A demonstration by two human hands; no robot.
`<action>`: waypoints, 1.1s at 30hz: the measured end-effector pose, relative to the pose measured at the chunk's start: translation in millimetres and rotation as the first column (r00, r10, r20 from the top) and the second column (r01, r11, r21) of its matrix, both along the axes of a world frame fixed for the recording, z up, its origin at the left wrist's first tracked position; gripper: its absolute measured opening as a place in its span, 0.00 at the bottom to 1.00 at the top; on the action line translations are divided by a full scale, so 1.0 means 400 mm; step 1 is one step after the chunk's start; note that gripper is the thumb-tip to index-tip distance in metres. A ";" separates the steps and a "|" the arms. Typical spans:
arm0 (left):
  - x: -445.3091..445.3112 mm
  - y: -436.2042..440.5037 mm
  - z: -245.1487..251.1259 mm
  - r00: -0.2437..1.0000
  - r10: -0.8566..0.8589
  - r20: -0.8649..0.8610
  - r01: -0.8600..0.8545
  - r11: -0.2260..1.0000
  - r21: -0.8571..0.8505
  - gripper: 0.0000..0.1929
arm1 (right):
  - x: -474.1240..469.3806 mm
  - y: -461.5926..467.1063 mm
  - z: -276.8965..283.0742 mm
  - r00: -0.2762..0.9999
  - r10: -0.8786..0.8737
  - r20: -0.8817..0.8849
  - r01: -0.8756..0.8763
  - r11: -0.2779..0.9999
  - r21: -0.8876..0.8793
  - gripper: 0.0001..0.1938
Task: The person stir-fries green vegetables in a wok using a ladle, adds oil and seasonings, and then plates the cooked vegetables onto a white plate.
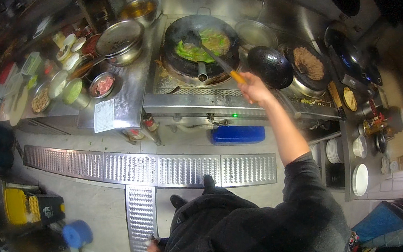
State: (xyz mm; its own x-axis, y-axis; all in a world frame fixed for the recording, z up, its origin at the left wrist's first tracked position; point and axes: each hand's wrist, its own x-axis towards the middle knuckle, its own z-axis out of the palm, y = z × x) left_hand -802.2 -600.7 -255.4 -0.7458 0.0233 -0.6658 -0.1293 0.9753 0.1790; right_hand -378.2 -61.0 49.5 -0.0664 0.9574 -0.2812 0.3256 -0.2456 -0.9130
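My right hand [253, 88] grips the yellow-orange end of a long-handled wok ladle [217, 58]. The ladle's dark bowl rests among green vegetables [216, 42] in a blackened wok [178, 28] on the stove, and faint steam hangs over it. The wok's stub handle [201, 72] points toward me. Down at my left side, my left hand [153, 248] hangs above the metal floor grating, partly covered by my dark clothing. Something pale and something dark show at its fingers, too small to make out.
Right of the wok are a pot [256, 34], a dark perforated strainer [270, 67] and a pan of brown sliced food [308, 63]. The steel counter on the left holds a bowl of raw meat [102, 85], a strainer over a bowl [120, 38] and a paper slip [104, 115].
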 end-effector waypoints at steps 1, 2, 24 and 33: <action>-0.012 -0.025 -0.036 1.000 -0.008 0.012 0.008 0.998 0.060 0.25 | -0.002 0.003 -0.007 0.996 0.038 0.082 -0.040 0.999 0.029 0.25; -0.029 -0.049 -0.073 1.000 -0.012 0.023 0.009 0.992 0.127 0.26 | -0.007 0.007 -0.019 0.980 0.045 0.192 -0.058 0.997 0.059 0.24; -0.038 -0.198 -0.187 0.990 -0.138 0.018 0.127 0.947 0.294 0.18 | -0.066 0.268 -0.161 0.893 -0.252 0.372 0.173 0.957 0.232 0.25; -0.074 0.216 0.254 0.992 -0.014 0.124 -0.079 0.701 0.709 0.24 | -0.030 0.147 -0.075 0.987 -0.049 -0.152 0.045 0.999 -0.029 0.25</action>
